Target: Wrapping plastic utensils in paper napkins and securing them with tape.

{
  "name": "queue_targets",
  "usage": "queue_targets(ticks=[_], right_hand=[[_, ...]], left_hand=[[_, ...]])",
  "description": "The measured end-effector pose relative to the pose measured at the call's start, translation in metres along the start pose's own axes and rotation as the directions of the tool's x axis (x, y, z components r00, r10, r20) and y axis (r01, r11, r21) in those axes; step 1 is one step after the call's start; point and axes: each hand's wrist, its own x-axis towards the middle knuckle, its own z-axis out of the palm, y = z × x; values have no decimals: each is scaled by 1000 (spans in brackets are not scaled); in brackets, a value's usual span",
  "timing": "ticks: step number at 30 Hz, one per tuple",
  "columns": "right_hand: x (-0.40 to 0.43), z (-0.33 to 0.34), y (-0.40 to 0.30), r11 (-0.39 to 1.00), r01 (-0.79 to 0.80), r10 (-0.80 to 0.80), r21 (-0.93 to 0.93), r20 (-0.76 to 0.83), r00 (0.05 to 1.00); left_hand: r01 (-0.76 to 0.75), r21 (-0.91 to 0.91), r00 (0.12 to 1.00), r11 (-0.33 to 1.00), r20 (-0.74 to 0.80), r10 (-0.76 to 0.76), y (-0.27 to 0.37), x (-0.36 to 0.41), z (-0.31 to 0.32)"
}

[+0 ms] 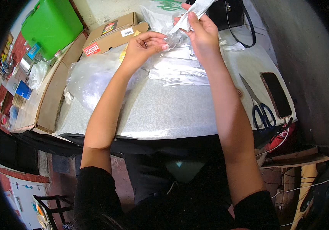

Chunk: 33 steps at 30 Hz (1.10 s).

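Note:
My right hand (203, 31), at the top of the view, is shut on a folded white paper or tissue strip (196, 13). To its left, my left hand (148, 44) has bent fingers; the thumb and index fingertips are near each other, and whether they pinch something small is unclear. Below both hands lies a pile of white packets or strips (179, 69) with shiny wrapping. A large clear plastic bag (89, 77) rests on the table left of the pile, partly behind my left forearm. Behind the hands stands a translucent plastic bag with green print (158, 17).
Scissors with dark blue handles (258, 105) and a smartphone (276, 95) lie at the right. A cardboard box (109, 33) sits at the back left, near a green plastic container (52, 26). A black handbag (227, 14) stands at the back right. The table's front edge (167, 137) runs below my forearms.

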Motion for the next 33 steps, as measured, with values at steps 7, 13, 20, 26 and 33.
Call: queue_targets(ticks=[7,13,20,26,33], right_hand=[[-5,3,-4,961,-123,133,-249,23,991],[-5,-1,2,928,-118,132,-353,17,991],[-6,-3,8,942,-184,189,-282,-7,982],[-5,-10,13,938,-194,202,-289,0,979],[-6,-6,13,938,-199,189,-285,-63,980]], left_hand=[[27,19,999,999,30,-28,1,0,-2],[89,21,994,996,63,-90,-3,0,-3],[119,50,990,992,76,-122,-1,-1,-5],[47,-20,999,999,-23,-47,-4,2,-8],[73,7,996,997,-53,-72,-2,1,-6]])
